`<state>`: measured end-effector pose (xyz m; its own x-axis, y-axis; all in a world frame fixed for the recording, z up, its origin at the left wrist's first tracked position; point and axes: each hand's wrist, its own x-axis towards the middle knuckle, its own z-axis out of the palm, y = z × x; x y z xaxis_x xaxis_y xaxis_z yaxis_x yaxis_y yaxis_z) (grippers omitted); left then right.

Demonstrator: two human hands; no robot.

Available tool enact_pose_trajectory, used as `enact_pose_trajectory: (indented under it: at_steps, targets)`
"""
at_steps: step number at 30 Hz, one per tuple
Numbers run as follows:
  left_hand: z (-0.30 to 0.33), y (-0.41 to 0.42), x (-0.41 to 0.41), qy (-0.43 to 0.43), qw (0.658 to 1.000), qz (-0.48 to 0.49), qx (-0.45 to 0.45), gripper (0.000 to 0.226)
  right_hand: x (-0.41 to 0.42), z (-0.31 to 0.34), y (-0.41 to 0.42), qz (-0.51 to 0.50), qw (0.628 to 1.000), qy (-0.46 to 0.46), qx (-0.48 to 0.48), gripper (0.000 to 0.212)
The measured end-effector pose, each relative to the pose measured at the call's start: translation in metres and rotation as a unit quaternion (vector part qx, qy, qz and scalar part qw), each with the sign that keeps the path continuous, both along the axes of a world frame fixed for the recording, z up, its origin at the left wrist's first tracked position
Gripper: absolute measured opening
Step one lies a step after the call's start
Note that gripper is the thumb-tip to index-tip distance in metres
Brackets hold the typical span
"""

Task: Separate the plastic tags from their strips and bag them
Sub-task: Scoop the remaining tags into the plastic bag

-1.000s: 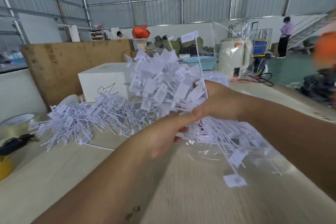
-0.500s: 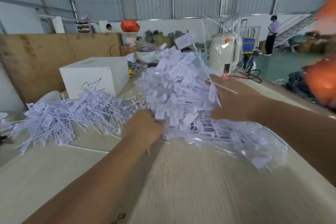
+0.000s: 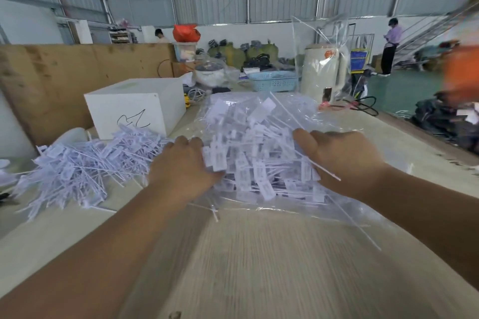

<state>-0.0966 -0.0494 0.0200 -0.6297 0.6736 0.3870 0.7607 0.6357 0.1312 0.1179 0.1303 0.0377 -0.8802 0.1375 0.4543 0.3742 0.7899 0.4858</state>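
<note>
Both hands down on the table (image 3: 259, 267), left hand (image 3: 181, 163) and right hand (image 3: 342, 155) gripping either side of the bag (image 3: 298, 122) stuffed with tags (image 3: 248, 163), loose pile (image 3: 77, 166) just left.

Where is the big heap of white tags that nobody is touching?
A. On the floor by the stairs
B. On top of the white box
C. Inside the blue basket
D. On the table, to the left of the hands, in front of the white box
D: the loose heap of tags lies on the table left of the left hand, in front of the white box.
</note>
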Motion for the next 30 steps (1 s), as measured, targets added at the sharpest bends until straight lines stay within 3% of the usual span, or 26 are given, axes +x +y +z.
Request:
enact_pose_trajectory:
  at_steps: [2,5,8,10,12,13,15,17,21,24,26,27,28,30]
  targets:
    - [0.005,0.004,-0.001,0.046,0.999,0.004,-0.014,0.041,0.004,-0.003,0.001,0.011,1.0,0.003,0.01,0.066]
    - [0.012,0.004,-0.01,0.032,0.999,0.008,0.042,0.015,0.007,-0.011,0.004,0.03,0.999,0.01,0.02,0.074]
    - [0.016,0.004,-0.02,-0.063,0.992,-0.064,0.088,0.023,0.009,-0.016,0.009,0.044,0.998,0.032,0.029,0.079]
    - [0.013,-0.001,-0.02,-0.141,0.979,-0.141,0.033,0.01,0.012,-0.018,0.014,0.045,0.997,0.052,0.03,0.079]
    - [0.005,-0.007,-0.015,-0.223,0.962,-0.159,-0.019,0.027,0.013,-0.02,0.016,0.045,0.997,0.058,0.034,0.078]
    - [0.0,-0.007,-0.014,-0.223,0.962,-0.149,-0.044,0.036,0.014,-0.021,0.016,0.046,0.996,0.059,0.039,0.078]
    - [-0.004,-0.001,-0.014,-0.106,0.987,-0.102,-0.07,0.026,0.014,-0.022,0.016,0.052,0.996,0.06,0.049,0.076]
    - [0.001,0.003,-0.012,-0.064,0.996,-0.067,-0.01,0.02,0.015,-0.023,0.017,0.065,0.994,0.067,0.058,0.07]
    - [0.018,0.005,-0.023,-0.138,0.968,-0.067,0.198,0.024,0.016,-0.022,0.017,0.093,0.989,0.071,0.086,0.049]
    - [0.027,0.005,-0.023,-0.269,0.895,-0.057,0.352,0.029,0.015,-0.023,0.016,0.109,0.986,0.071,0.107,0.036]
    - [0.028,0.002,-0.019,-0.333,0.843,-0.026,0.421,0.04,0.013,-0.026,0.017,0.109,0.985,0.073,0.112,0.046]
    - [0.027,0.0,-0.019,-0.306,0.855,-0.012,0.419,0.043,0.013,-0.027,0.017,0.109,0.985,0.075,0.113,0.049]
    - [0.023,-0.002,-0.019,-0.237,0.888,-0.01,0.393,0.039,0.013,-0.028,0.017,0.111,0.984,0.078,0.114,0.048]
    - [0.019,-0.005,-0.014,-0.115,0.939,-0.074,0.315,0.017,0.012,-0.028,0.016,0.115,0.983,0.085,0.119,0.047]
